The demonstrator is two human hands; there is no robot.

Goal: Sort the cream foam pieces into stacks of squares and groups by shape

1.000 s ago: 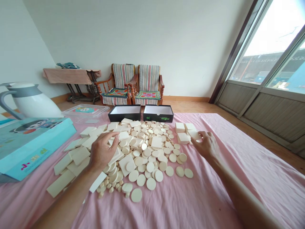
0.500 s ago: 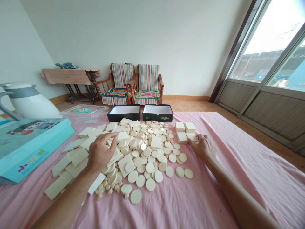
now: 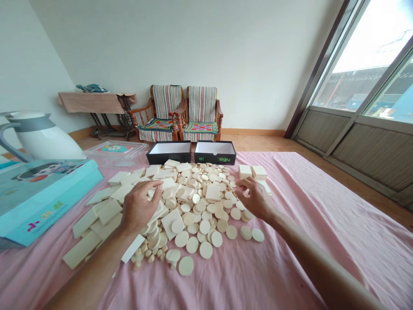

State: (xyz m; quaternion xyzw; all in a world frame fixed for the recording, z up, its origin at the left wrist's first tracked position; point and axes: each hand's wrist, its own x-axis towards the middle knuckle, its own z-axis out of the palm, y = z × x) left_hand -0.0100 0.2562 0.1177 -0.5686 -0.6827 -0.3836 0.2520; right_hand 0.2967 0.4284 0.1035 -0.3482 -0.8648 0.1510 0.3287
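Now the left hand (image 3: 140, 204) is held over the left side of a big heap of pale pieces (image 3: 190, 245), its thumb and pointing finger spread apart near a square tile (image 3: 167, 184); whether it is touched cannot be told. The right hand (image 3: 256, 198) is held by the heap's right edge, its fingers curled, thumb and pointing finger parted a little. Neat stacks of square tiles (image 3: 258, 171) are partly hidden behind it. The heap is spread on a pink cloth (image 3: 284, 267), and two black boxes (image 3: 215, 159) are set behind.
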